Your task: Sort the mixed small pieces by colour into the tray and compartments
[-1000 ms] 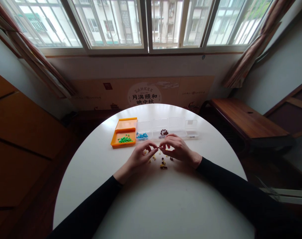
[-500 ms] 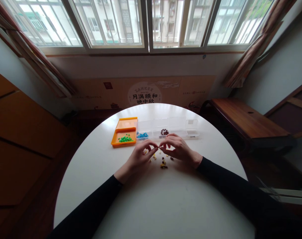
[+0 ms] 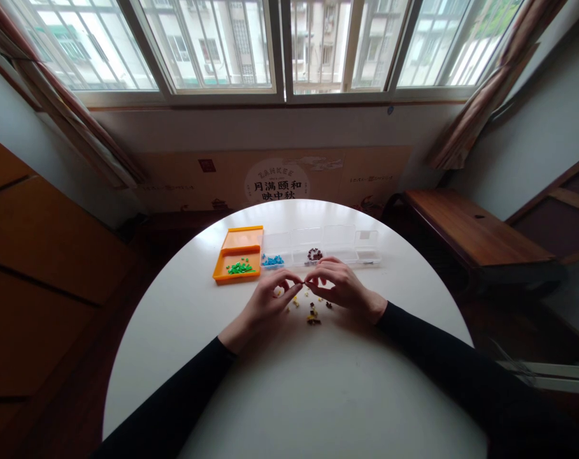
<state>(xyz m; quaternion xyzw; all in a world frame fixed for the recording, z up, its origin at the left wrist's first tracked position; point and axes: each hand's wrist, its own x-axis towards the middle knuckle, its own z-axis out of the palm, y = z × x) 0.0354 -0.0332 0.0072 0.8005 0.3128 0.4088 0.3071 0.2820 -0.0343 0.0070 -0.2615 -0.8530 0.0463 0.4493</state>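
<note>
Piece [image 3: 303, 283], tiny, dark, left hand [image 3: 269, 294] and right hand [image 3: 344, 284] closely pinching it

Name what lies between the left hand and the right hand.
In the head view, the left hand and right hand pinch a tiny dark piece between them; small yellow pieces show on the table between the hands.

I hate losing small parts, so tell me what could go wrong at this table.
The tiny dark piece pinched between the left hand and right hand could slip and drop. The loose brown and yellow pieces close below the hands might get brushed aside. The orange box lies open, so a bump could scatter its green pieces.
</note>
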